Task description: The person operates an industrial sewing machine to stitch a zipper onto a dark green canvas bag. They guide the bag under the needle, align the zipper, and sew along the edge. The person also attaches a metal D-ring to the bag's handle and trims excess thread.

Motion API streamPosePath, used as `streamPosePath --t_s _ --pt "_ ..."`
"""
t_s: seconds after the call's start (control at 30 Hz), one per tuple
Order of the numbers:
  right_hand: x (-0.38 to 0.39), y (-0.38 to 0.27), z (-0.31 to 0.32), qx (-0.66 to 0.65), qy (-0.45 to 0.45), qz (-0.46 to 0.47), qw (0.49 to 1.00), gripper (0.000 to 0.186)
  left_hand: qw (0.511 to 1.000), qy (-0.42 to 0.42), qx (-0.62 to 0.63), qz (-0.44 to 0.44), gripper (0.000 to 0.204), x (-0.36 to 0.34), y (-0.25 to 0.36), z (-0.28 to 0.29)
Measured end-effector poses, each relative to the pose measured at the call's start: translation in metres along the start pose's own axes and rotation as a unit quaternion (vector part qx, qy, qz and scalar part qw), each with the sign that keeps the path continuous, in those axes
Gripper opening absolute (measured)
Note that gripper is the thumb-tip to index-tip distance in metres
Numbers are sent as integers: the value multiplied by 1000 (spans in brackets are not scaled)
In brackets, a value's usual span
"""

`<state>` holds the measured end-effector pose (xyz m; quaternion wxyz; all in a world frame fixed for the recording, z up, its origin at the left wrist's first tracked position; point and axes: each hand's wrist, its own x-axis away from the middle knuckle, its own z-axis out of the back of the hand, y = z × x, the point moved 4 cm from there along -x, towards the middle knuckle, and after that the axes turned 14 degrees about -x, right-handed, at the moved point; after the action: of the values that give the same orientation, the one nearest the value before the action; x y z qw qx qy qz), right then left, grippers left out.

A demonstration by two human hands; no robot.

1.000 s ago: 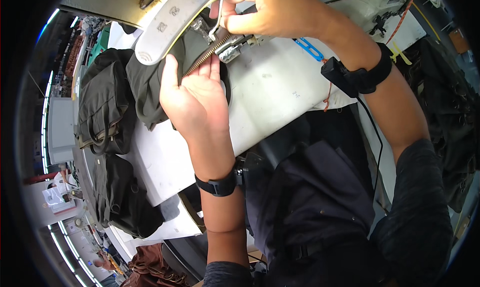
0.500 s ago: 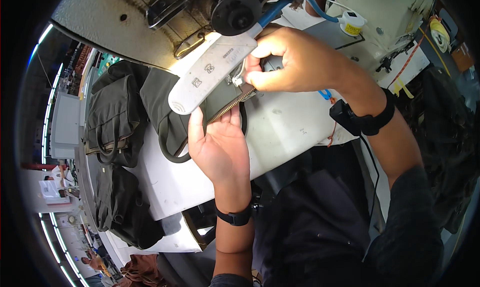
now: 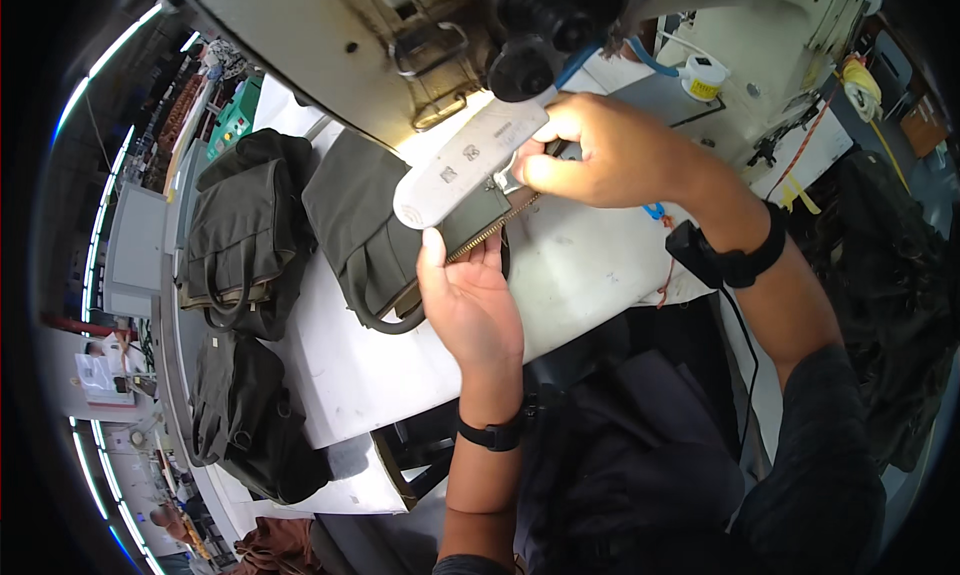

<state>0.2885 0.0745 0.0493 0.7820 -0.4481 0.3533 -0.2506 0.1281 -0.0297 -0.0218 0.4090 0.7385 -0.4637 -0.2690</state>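
Note:
A dark olive fabric bag with a rolled handle lies under the pale arm of a sewing machine. Its brass-toothed zipper runs along the edge nearest me. My left hand is palm up, thumb on top and fingers beneath, closed on the zippered edge by the arm's rounded tip. At the zipper's other end my right hand is curled, thumb and forefinger pinched on the bag edge beside the small metal presser foot. The machine arm partly hides those fingertips.
Two more dark olive bags, one farther and one nearer, sit at the left on the white table. The machine head overhangs the work. A small white container stands at the back right. Dark fabric is piled at the right.
The whole view has shifted, so machine, bag and hands appear farther right and slightly lower. Both hands keep their hold at the zippered edge.

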Motion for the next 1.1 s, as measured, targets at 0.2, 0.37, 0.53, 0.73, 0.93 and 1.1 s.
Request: streamPosePath --t_s 0.2,0.37,0.53,0.73,0.93,1.1 --pt "0 5 -14 352 251 276 859 17 985 31 -149 -81 41 -7 -15 -11" --pt "-15 38 -12 299 115 58 945 20 999 37 -29 14 43 -29 -25 -20" --pt "-39 63 -17 304 36 -88 948 40 999 -20 -13 32 44 -37 -29 -12" --pt "-47 57 -19 182 -1 -40 982 38 997 -67 -19 31 45 -42 -27 -6" --pt "-42 70 -23 214 159 4 964 34 995 -40 -84 19 43 -46 -31 -6" --pt "-31 37 -30 237 222 -2 946 25 974 2 -224 26 42 -35 -17 3"
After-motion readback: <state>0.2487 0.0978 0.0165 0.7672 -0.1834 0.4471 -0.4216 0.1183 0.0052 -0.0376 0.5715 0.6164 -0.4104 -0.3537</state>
